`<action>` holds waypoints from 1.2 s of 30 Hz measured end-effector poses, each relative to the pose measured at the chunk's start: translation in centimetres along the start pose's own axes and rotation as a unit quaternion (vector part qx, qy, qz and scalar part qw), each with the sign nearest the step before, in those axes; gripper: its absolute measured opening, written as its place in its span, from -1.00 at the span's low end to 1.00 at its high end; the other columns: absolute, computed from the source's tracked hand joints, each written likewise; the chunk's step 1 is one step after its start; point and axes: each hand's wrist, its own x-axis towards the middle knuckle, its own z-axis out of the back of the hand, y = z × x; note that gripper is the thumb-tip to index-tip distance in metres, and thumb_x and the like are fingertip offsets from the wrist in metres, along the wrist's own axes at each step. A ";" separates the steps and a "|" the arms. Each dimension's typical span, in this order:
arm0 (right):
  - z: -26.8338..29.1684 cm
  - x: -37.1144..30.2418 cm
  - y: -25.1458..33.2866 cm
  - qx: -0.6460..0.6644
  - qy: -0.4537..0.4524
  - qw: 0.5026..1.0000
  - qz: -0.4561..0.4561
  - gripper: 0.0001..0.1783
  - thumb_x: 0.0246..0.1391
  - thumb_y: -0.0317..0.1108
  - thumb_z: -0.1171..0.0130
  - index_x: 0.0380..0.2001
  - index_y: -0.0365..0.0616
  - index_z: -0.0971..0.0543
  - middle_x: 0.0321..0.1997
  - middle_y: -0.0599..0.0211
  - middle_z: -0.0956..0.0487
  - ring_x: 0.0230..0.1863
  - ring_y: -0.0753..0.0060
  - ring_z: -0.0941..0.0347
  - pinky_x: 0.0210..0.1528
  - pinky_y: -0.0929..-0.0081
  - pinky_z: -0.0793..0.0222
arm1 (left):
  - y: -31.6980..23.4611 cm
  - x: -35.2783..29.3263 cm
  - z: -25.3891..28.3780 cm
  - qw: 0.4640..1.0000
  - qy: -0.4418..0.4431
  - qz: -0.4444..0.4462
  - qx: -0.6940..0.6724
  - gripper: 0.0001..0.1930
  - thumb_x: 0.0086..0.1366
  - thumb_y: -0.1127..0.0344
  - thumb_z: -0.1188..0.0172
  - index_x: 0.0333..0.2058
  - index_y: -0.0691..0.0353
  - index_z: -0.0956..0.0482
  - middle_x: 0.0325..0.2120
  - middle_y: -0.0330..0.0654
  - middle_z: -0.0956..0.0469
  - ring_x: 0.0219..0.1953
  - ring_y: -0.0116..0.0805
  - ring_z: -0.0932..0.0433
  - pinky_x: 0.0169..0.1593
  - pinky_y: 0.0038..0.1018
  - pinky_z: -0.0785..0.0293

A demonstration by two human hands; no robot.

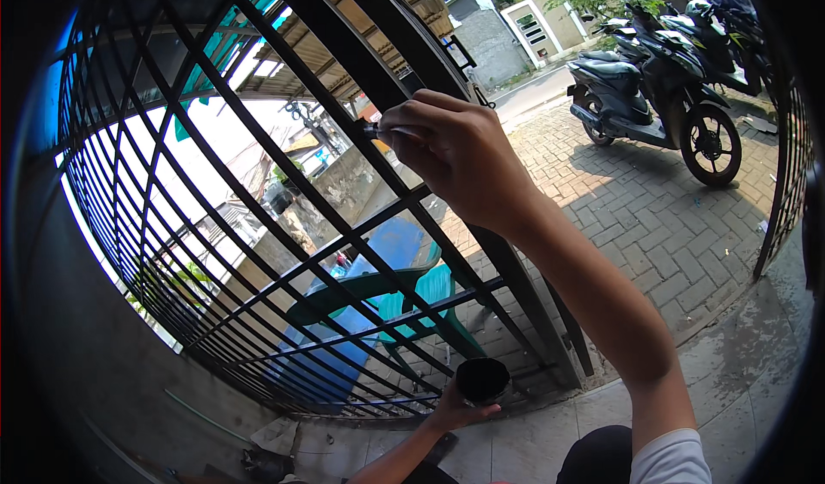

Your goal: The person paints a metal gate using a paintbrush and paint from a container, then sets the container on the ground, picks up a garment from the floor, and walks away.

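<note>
The cup stands near the foot of the grille, low in the view, its round mouth turned up toward the camera. Its inside is black; whether this is a filling or the dark wall cannot be told. The left forearm rises from the lower edge, slanting rightward, and the left hand supports the cup from its left and near side. The fingers are closed around it, partly hidden behind it, with the thumb lying across the near side below the rim.

The right arm, its white sleeve at lower right, extends up and to the left. The wrist is bent and the back of the right hand faces the camera, high in front of the grille. Thumb and forefinger are pinched together on a small dark tool, mostly covered by the hand; the other fingers are curled in. The tool's tip lies at a black bar; contact cannot be made out.

Beyond the bars are a green chair and a blue table. A scooter stands on the paving at upper right.
</note>
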 end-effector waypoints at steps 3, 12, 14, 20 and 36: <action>0.6 -0.4 -0.1 0.017 0.052 0.998 -0.013 -0.88 0.14 -0.52 -0.31 -0.27 -0.35 -0.62 -0.34 0.07 -0.62 -0.34 0.05 -0.62 -0.26 0.25 -0.56 | -0.4 0.1 -0.2 1.000 0.000 0.000 0.012 -0.14 0.00 0.46 -0.64 0.27 0.21 -0.36 0.12 -0.19 -0.54 0.16 -0.43 -0.52 0.22 -0.40 -0.48; 1.6 0.6 0.2 -0.029 0.138 0.990 -0.010 -0.82 0.16 -0.49 -0.33 -0.19 -0.35 -0.67 -0.21 0.10 -0.66 -0.23 0.13 -0.64 -0.08 0.27 -0.64 | -0.3 0.1 -0.3 1.000 -0.002 -0.004 0.008 -0.12 0.00 0.44 -0.64 0.28 0.20 -0.35 0.13 -0.20 -0.54 0.18 -0.42 -0.51 0.25 -0.38 -0.46; 1.5 0.8 0.2 -0.049 0.118 0.992 0.023 -0.82 0.16 -0.50 -0.32 -0.18 -0.34 -0.68 -0.20 0.11 -0.66 -0.19 0.14 -0.64 -0.06 0.27 -0.63 | -0.2 0.0 -0.2 1.000 -0.005 -0.003 0.008 -0.12 0.00 0.43 -0.64 0.29 0.20 -0.35 0.13 -0.20 -0.54 0.18 -0.42 -0.51 0.25 -0.38 -0.46; 1.9 0.9 0.0 -0.094 0.177 0.975 0.092 -0.85 0.19 -0.45 -0.30 -0.18 -0.26 -0.68 -0.22 0.21 -0.63 -0.17 0.23 -0.61 -0.08 0.29 -0.59 | 0.1 -0.1 -0.3 1.000 0.003 0.007 0.003 -0.11 0.01 0.42 -0.64 0.30 0.19 -0.33 0.15 -0.19 -0.52 0.20 -0.39 -0.49 0.25 -0.37 -0.46; 2.5 2.0 0.5 -0.038 0.097 0.994 0.029 -0.85 0.18 -0.48 -0.32 -0.20 -0.33 -0.68 -0.24 0.07 -0.69 -0.23 0.09 -0.69 -0.15 0.22 -0.63 | 0.4 0.0 0.1 1.000 -0.003 -0.008 0.022 -0.11 0.00 0.42 -0.65 0.29 0.19 -0.35 0.14 -0.18 -0.53 0.20 -0.39 -0.50 0.25 -0.37 -0.47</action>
